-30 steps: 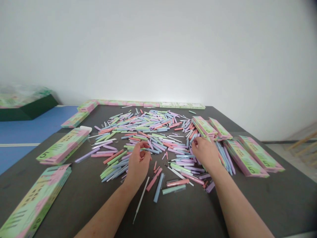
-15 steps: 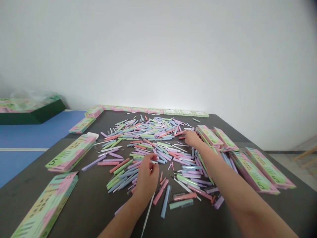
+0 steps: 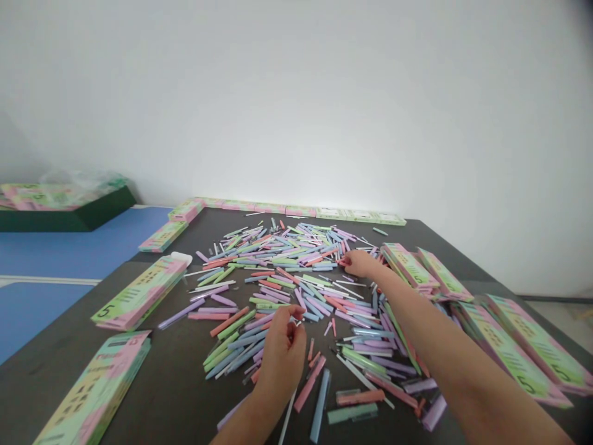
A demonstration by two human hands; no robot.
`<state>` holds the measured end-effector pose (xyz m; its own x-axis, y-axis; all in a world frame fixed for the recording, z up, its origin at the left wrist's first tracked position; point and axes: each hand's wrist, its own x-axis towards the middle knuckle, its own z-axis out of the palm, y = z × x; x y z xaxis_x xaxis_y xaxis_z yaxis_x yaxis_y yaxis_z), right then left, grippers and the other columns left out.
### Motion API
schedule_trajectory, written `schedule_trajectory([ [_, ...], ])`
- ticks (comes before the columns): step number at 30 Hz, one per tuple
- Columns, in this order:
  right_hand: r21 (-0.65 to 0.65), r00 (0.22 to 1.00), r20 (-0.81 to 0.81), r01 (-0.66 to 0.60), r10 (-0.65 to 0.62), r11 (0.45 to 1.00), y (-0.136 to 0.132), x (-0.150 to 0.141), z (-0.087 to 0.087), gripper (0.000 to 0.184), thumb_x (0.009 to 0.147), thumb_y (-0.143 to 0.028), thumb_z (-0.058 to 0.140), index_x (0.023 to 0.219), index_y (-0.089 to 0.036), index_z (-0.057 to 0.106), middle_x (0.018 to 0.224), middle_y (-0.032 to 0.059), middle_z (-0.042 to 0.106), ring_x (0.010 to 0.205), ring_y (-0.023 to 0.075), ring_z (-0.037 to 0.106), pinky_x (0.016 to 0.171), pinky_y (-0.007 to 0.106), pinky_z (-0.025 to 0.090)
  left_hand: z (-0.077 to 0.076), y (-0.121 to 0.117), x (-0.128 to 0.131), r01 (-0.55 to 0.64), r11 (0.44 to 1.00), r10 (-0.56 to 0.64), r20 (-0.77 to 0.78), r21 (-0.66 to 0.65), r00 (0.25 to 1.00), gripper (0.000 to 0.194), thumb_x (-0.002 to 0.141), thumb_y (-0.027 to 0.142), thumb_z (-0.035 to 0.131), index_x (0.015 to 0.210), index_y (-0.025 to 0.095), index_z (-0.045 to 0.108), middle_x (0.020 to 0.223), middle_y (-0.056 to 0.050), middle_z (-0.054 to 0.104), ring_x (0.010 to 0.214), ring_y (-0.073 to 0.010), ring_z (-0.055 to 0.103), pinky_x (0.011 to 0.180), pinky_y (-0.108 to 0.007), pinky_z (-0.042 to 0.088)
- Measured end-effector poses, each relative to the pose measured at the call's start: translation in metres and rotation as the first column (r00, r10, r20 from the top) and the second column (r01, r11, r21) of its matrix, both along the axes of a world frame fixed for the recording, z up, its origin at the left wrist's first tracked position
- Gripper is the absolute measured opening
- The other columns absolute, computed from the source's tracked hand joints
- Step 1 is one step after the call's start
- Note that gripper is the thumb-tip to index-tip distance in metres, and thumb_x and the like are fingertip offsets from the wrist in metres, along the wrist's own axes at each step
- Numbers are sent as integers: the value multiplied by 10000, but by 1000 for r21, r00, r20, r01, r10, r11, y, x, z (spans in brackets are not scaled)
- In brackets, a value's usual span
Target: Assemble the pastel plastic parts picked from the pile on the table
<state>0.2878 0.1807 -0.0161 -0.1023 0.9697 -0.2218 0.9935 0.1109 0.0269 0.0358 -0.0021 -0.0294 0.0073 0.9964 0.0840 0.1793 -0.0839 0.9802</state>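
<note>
Your dark matte tabletop [image 3: 171, 371] shows bare surface between the left-side flat pink-and-green cardboard boxes [image 3: 141, 293] and the heap of slim pastel pens [image 3: 278, 247] spread across the middle; more such boxes stand on the right and along the far edge, by the white wall [image 3: 296, 105]. Your right forearm reaches diagonally forward and inward; your left comes up from the bottom edge. Your left hand [image 3: 283, 346] is half-curled over the near pens (can't tell if it's gripping anything). Your right hand [image 3: 359, 264] has fingertips at a thin red stick [image 3: 341, 262]; firm grip or mere touch, can't tell.
</note>
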Motion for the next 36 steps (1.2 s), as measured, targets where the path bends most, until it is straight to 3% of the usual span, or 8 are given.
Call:
schedule_trajectory([
  [7, 110, 998, -60, -30, 37, 993, 18, -20, 2, 320, 904, -315, 546, 1182, -156, 548, 1178, 92, 575, 990, 208, 597, 828, 413, 515, -1, -1, 0, -4, 1000, 4, -2, -10, 1000, 195, 782, 135, 442, 938, 198, 541, 695, 29, 506, 482, -93, 397, 486, -225, 290],
  [17, 123, 985, -109, -117, 131, 985, 36, -34, -5, 326, 905, -318, 546, 1190, -161, 543, 1187, 90, 572, 994, 208, 596, 828, 416, 517, -2, -1, -1, 5, 1000, -5, 31, 4, 1000, 178, 792, 130, 447, 896, 216, 563, 608, 41, 466, 476, -117, 425, 482, -235, 299],
  [21, 153, 975, -160, -131, 155, 980, 31, -32, -2, 242, 894, -288, 551, 1038, -106, 623, 1111, 123, 599, 970, 208, 594, 847, 367, 475, -2, 0, -1, -2, 1000, 2, -7, -3, 1000, 201, 793, 116, 429, 913, 209, 561, 620, 42, 470, 475, -112, 411, 490, -236, 294],
  [24, 184, 957, -233, -130, 171, 974, 20, -30, 6, 185, 857, -238, 563, 858, -84, 666, 1035, 151, 616, 932, 204, 584, 829, 289, 412, -1, 1, -2, -16, 1000, 16, -34, -3, 999, 194, 798, 125, 429, 915, 194, 566, 647, 36, 490, 477, -105, 400, 495, -236, 291],
  [29, 216, 896, -417, -66, 153, 974, -16, -30, 19, 148, 818, -248, 547, 779, -141, 642, 773, 52, 638, 760, 169, 550, 709, 251, 368, 1, 4, -3, -45, 998, 46, -37, 32, 998, 212, 788, 122, 438, 940, 181, 573, 735, 11, 553, 515, -103, 437, 520, -233, 317],
  [32, 194, 813, -568, -17, 126, 981, -46, -36, 22, 162, 808, -287, 535, 739, -158, 605, 612, -8, 574, 605, 135, 494, 606, 236, 349, 1, 6, -4, -51, 996, 54, -43, 69, 998, 217, 771, 108, 451, 924, 178, 587, 765, 2, 568, 542, -103, 458, 529, -230, 326],
  [36, 103, 642, -762, -7, 83, 995, -89, -51, 18, 295, 837, -409, 484, 685, -165, 551, 481, -54, 461, 456, 95, 396, 499, 215, 326, 0, 9, -3, -54, 996, 53, 18, 69, 998, 175, 790, 175, 502, 936, 173, 597, 765, 3, 563, 527, -86, 447, 485, -209, 308],
])
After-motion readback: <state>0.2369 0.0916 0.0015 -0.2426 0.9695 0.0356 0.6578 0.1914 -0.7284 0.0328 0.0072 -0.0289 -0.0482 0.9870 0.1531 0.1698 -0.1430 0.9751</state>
